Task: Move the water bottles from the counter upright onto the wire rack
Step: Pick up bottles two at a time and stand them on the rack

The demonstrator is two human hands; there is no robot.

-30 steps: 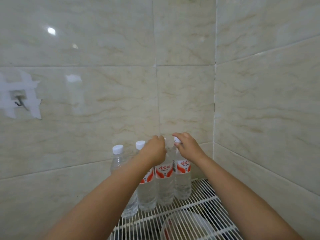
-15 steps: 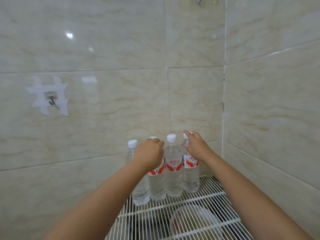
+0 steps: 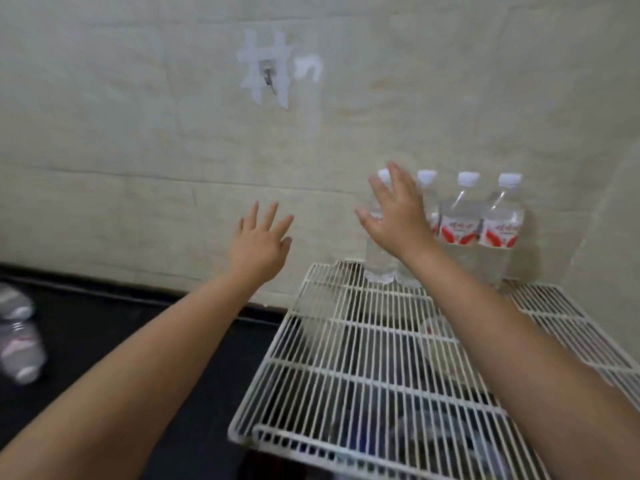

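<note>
Several clear water bottles (image 3: 498, 223) with white caps and red labels stand upright in a row at the back of the white wire rack (image 3: 346, 358), against the tiled wall. My right hand (image 3: 394, 213) is spread, fingers straight, in front of the two leftmost bottles and holds nothing. My left hand (image 3: 261, 244) hovers with straight fingers left of the rack, above the dark counter (image 3: 104, 341). More bottles (image 3: 19, 337) lie on their sides on the counter at the far left edge, blurred.
A wall hook (image 3: 268, 81) fixed with white tape sits on the tiles above. Under the rack's wires are a round clear lid and dark items. The side wall closes off the right end of the rack.
Both hands have let go of the bottle tops and spread open. My view has swung left, bringing the counter and the lying bottles into sight.
</note>
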